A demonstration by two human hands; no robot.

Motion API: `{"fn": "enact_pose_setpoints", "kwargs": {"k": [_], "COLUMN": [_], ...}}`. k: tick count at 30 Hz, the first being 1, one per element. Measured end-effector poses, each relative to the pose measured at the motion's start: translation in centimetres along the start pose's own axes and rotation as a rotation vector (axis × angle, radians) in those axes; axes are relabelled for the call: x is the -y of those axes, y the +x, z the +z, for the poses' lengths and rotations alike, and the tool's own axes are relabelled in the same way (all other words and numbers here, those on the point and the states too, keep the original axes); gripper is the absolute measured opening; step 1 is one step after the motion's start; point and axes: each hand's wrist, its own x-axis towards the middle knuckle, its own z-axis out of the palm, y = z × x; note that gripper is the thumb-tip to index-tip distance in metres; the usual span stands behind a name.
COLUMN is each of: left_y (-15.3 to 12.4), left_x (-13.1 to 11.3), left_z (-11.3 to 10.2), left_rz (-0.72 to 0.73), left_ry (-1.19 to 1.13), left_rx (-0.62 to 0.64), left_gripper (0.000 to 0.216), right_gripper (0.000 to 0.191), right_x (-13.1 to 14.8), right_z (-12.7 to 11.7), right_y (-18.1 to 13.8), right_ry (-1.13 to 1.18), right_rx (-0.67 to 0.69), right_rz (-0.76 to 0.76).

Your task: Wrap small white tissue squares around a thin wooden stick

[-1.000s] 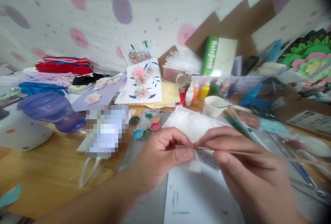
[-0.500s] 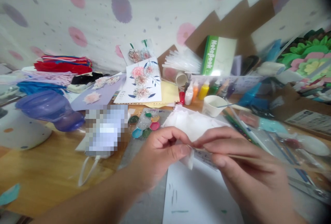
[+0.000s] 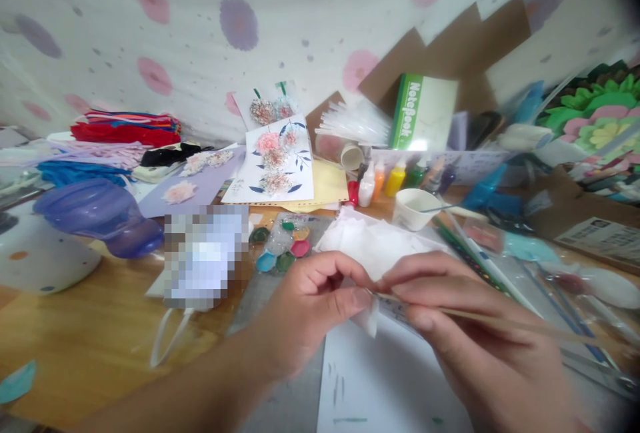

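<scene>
My left hand [image 3: 310, 313] is closed in a pinch on a small white piece of tissue paper [image 3: 369, 316] that hangs below my thumb. Touching it from the right, my right hand [image 3: 465, 326] pinches a thin wooden stick [image 3: 505, 321] that runs off to the right, its tip at the tissue. Both hands hover over a white sheet of paper [image 3: 380, 386] with a few green marks. A pile of white tissue [image 3: 370, 240] lies just behind my hands.
A paint palette [image 3: 283, 243] with coloured wells sits behind my left hand. A white cup [image 3: 415, 206], small paint bottles [image 3: 385, 176], flower cards [image 3: 275, 160], a green notebook box [image 3: 423, 110], a purple bottle [image 3: 97, 213] and folded fabrics [image 3: 125, 128] crowd the wooden table [image 3: 75, 326].
The tissue piece has folded and drooped lower beneath my left thumb. Both hands stay together with only small shifts of the fingers.
</scene>
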Motion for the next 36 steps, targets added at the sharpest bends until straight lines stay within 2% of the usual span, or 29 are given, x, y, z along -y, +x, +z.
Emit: {"fn": "enact_pose_setpoints", "kwargs": {"k": [26,36], "left_y": [-0.06,-0.06], "left_x": [-0.05,-0.25], "left_z": [0.04,-0.03], "left_rz": [0.036,0.007], "left_ry": [0.029,0.066], "left_rx": [-0.032,-0.040], "left_gripper": [0.016,0.017], "right_gripper": [0.014,0.019], "right_x": [0.03,0.21], "right_z": [-0.20,-0.22], "right_y": [0.28,0.38], "right_ry": [-0.086,-0.056], "right_rx": [0.049,0.063], "right_rz": [-0.020,0.006]}}
